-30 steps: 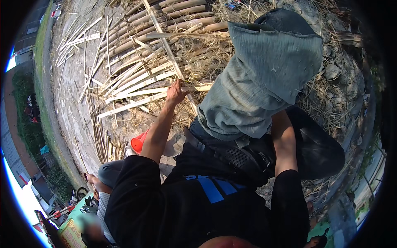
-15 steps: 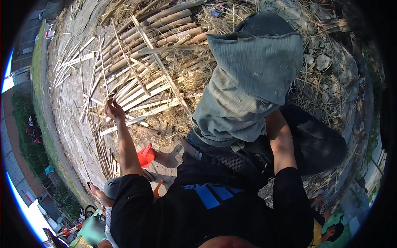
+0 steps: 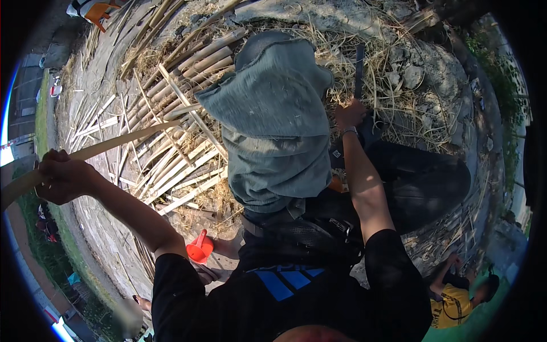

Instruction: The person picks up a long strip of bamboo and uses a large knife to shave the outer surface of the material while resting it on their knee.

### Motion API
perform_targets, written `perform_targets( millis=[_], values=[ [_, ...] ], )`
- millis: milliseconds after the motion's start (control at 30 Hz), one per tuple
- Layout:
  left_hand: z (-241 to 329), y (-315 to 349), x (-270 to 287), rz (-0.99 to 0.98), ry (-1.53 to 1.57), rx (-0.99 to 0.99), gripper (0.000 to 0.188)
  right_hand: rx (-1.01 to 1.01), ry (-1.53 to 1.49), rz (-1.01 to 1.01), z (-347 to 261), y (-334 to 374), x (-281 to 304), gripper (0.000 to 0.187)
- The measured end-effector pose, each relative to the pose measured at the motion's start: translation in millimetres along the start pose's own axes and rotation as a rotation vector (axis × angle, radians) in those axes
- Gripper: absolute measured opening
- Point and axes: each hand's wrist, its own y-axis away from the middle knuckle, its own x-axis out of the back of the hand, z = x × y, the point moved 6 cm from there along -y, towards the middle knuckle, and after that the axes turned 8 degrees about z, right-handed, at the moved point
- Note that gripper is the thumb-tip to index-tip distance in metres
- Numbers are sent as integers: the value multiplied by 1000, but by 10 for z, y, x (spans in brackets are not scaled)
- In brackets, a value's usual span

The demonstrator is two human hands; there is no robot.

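Raised at the far left, my left hand (image 3: 65, 176) is closed round a long split bamboo strip (image 3: 122, 137), which slants up toward the middle. Its near end runs off to the left edge. My right hand (image 3: 349, 115) grips a machete (image 3: 359, 71) at right of centre; its dark, straight blade points away from me, and its handle is hidden in my fingers. Between my arms a grey-green cloth (image 3: 279, 131) is draped over my raised leg. Beyond the bamboo strip lie several split bamboo pieces (image 3: 182, 179) on the ground.
Round bamboo poles (image 3: 208, 60) are stacked farther off, among curly shavings. Rubble and fibres (image 3: 413, 74) cover the ground at right. A red plastic object (image 3: 199, 249) stands near my left elbow. Another person in a yellow shirt (image 3: 453, 305) sits at lower right.
My left hand, earlier reaching toward the pile, has come back left and nearer with the bamboo strip. My right hand and the machete have come out from behind the cloth, which shifted left.
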Motion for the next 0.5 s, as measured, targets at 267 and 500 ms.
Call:
perform_targets(
  millis=[267, 500],
  values=[
    [-508, 1014, -838, -670, -215, -186, 23, -15, 45, -9, -78, 117, 146, 66],
    [-1386, 2008, -690, -849, -186, -99, 21, -24, 153, -121, -38, 89, 26, 79]
  ],
)
